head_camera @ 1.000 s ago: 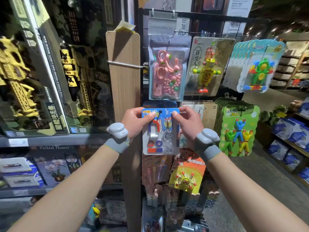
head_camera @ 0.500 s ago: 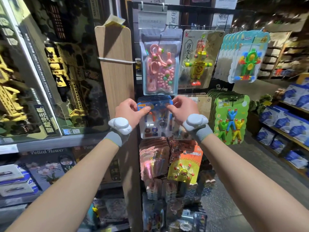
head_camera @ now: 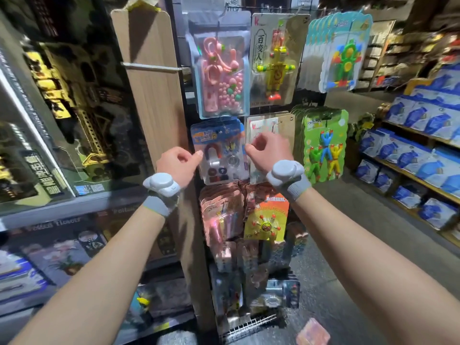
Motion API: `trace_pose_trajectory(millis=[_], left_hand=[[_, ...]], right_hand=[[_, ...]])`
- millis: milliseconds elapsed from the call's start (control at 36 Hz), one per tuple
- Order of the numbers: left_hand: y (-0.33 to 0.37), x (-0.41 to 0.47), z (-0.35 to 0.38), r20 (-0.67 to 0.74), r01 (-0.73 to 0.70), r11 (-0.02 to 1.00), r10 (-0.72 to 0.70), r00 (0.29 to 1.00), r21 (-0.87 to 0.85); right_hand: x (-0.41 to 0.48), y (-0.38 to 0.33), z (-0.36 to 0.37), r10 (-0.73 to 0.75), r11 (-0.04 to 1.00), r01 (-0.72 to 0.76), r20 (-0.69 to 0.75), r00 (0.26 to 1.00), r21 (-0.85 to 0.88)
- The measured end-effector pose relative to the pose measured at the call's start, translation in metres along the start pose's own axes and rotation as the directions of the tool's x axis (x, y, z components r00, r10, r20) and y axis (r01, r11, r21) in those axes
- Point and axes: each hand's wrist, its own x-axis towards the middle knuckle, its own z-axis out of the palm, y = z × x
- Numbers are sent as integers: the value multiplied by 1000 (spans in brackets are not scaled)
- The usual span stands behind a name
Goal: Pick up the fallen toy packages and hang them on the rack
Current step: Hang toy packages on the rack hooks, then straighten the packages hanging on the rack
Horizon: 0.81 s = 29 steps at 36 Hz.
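Observation:
A blue magnet-toy package (head_camera: 220,148) hangs on the black wire rack (head_camera: 251,322), just under a pink bead package (head_camera: 222,70). My left hand (head_camera: 178,163) is at the blue package's left edge with fingers loosely curled, its fingertips at the edge, holding nothing. At the package's right edge, my right hand (head_camera: 270,151) is curled in front of a beige card package (head_camera: 268,125) and grips nothing. A pink-orange toy package (head_camera: 313,332) lies on the floor at the lower right, blurred.
A wooden panel (head_camera: 151,95) stands left of the rack. Shelves with yellow toy-gun boxes (head_camera: 49,100) fill the left. More packages hang around: a yellow figure (head_camera: 273,63), green climbers (head_camera: 323,148), a yellow-orange card (head_camera: 266,217). Blue boxes (head_camera: 418,155) line shelves on the right, across a grey aisle floor.
Both hands pushed the blue package onto its hook and have let go, drawing back and down a little. The package now hangs by itself.

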Motion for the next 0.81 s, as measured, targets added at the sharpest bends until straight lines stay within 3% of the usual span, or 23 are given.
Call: trace_pose_trajectory(millis=[83, 194, 361, 472, 583, 667, 806], left_hand=[[-7, -18, 3, 177, -24, 1000, 21, 984, 12], [-18, -56, 24, 487, -32, 998, 2, 873, 52], [-45, -92, 62, 652, -76, 983, -54, 757, 170], [-61, -140, 105, 785, -107, 959, -146, 602, 261], [-80, -171, 139, 817, -125, 927, -241, 524, 353], [-96, -204, 180, 836, -173, 877, -343, 428, 448], [-102, -255, 229, 817, -222, 806, -462, 346, 549]], right_hand=[[-19, 9, 4, 45, 999, -45, 45, 998, 9], [-55, 42, 17, 154, 984, -165, 150, 977, 67], [-96, 97, 40, 285, 937, -332, 314, 905, 106], [-150, 166, 45, 442, 858, -512, 453, 774, 38], [-198, 223, 45, 567, 775, -629, 497, 656, -54], [-246, 286, 41, 674, 651, -752, 535, 509, -105], [-313, 361, 15, 745, 503, -843, 590, 312, -189]])
